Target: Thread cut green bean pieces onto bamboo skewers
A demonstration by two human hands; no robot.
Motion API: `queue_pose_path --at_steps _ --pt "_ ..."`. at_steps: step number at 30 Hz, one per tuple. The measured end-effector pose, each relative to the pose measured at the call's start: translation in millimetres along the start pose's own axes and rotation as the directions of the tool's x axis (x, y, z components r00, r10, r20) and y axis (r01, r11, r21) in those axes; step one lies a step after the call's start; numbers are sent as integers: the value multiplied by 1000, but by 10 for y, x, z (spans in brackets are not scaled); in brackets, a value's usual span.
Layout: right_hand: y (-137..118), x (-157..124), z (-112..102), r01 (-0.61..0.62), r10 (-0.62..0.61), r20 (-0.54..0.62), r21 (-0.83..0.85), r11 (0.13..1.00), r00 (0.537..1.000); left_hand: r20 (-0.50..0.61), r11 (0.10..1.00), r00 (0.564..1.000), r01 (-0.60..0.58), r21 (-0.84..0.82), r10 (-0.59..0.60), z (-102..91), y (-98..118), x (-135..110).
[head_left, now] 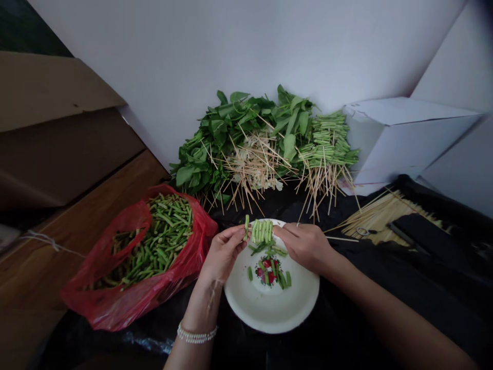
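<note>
My left hand (228, 247) pinches a short cut green bean piece (247, 224) at the tip of a wooden skewer. Several bean pieces (262, 231) sit side by side on that skewer, and my right hand (304, 243) is closed round its other end, with the stick (342, 238) poking out to the right. Both hands are above the far rim of a white plate (265, 316) with a red flower print. A few loose bean pieces (282, 280) lie on the plate.
A red plastic bag (206, 221) of cut beans (169, 218) stands left. Behind are leafy greens (227, 121), pale skewered food (254, 159) and finished bean skewers (331, 139). Bare skewers (381, 213), a black phone-like object (419, 230), a white box (416, 139) and a cardboard box (54, 87) surround.
</note>
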State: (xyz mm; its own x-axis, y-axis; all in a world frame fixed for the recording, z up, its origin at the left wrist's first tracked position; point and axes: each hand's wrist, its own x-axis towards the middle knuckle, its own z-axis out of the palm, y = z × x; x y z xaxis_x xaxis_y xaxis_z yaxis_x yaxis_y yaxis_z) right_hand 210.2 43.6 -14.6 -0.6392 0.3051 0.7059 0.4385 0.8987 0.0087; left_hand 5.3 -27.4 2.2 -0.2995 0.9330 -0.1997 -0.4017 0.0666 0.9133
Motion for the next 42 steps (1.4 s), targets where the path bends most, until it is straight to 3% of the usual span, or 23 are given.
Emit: queue_pose_path --at_steps 6,9,11,15,17,22,27,29,34,38,42 --pt "1 6 0 6 -6 -8 -30 1000 1000 -13 989 1000 -8 146 10 7 -12 -14" --pt "54 7 -21 -20 18 -21 -60 998 1000 122 945 992 -66 321 28 20 -30 -28" --pt "97 3 -37 -57 55 -26 -78 995 998 234 857 972 -150 493 36 27 -57 -38" --pt "143 -4 -50 -90 87 -24 -124 988 996 384 569 923 -318 758 5 27 -140 -63" --pt "140 -3 -50 -74 73 -15 -146 987 997 451 480 892 -392 785 -8 27 -181 -80" --pt "121 4 -49 -56 55 -9 -166 985 998 573 359 817 -517 777 -62 72 -239 -123" --pt "124 5 -41 -63 67 17 -171 983 998 494 120 860 -481 869 -131 130 -244 -141" --pt "125 3 -39 -62 66 19 -173 983 998 491 105 863 -481 871 -119 133 -238 -140" --pt "138 -7 -42 -64 67 10 -162 985 998 479 166 876 -464 870 -62 68 -204 -111" --pt "154 -11 -43 -61 62 -1 -165 984 998 468 183 880 -449 875 -82 9 -167 -77" --pt "157 -3 -51 -58 57 -9 -150 987 998 409 297 912 -399 868 31 24 -118 -62"
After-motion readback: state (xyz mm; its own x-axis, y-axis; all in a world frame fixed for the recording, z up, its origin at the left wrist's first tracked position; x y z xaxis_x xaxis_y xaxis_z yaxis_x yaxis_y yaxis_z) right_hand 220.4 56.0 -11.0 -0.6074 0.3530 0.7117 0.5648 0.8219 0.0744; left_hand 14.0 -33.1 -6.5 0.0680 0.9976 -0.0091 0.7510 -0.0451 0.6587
